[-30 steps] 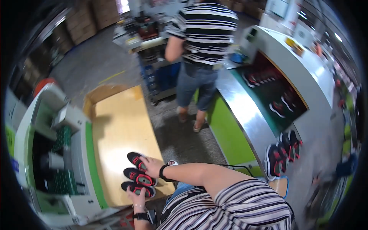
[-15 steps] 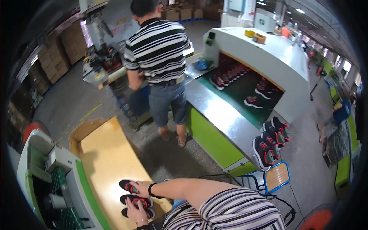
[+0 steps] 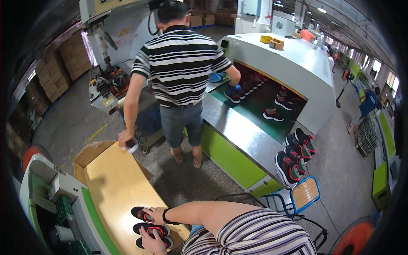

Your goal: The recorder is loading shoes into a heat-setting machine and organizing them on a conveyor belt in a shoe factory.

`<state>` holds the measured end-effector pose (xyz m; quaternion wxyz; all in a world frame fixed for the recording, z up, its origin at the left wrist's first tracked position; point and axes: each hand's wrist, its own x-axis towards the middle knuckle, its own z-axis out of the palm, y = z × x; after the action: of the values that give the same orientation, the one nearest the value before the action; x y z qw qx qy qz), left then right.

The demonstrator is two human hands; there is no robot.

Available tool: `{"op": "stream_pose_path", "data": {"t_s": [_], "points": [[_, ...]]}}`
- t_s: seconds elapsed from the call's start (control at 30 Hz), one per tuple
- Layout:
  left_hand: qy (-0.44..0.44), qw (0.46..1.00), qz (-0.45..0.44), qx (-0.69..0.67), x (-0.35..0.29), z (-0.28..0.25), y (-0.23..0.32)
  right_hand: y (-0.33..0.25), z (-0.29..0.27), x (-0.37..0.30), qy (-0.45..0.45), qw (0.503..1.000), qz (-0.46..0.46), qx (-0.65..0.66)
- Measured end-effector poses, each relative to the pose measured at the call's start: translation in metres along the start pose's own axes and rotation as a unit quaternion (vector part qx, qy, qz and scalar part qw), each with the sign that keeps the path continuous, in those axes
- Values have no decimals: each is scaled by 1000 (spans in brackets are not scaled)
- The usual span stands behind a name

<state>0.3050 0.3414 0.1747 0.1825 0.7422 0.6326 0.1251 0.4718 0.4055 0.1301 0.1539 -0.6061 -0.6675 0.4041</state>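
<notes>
Three black sneakers with red trim lie side by side at the lower end of a pale wooden board. My right hand point(image 3: 157, 216), with a dark band at its wrist, grips the farthest sneaker point(image 3: 138, 212) near its opening. My left hand point(image 3: 152, 243) lies over the middle sneaker point(image 3: 141, 228), its fingers curled onto the upper. Partly covered by that hand, the nearest sneaker point(image 3: 167, 243) rests against the board. The undersides of both hands are hidden.
Ahead stands a person in a striped shirt point(image 3: 182, 63), one hand at the board's point(image 3: 114, 170) far corner, the other at a sneaker on the green conveyor point(image 3: 250, 111). Several sneakers point(image 3: 293, 157) line the metal table's end, by a blue-framed stool point(image 3: 305, 193). A machine point(image 3: 55, 182) borders the left.
The person ahead has spread both arms, one to the board's corner with a small dark-and-white object, the other to a conveyor sneaker. My hands stay on the same sneakers.
</notes>
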Motion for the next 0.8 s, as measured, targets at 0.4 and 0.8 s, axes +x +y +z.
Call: {"op": "stream_pose_path", "data": {"t_s": [0.4, 0.8], "points": [[97, 994, 35, 25, 9, 14, -9, 39, 2, 5, 71, 992, -103, 19], [179, 914, -317, -177, 151, -32, -184, 12, -11, 1, -10, 997, -81, -5]]}}
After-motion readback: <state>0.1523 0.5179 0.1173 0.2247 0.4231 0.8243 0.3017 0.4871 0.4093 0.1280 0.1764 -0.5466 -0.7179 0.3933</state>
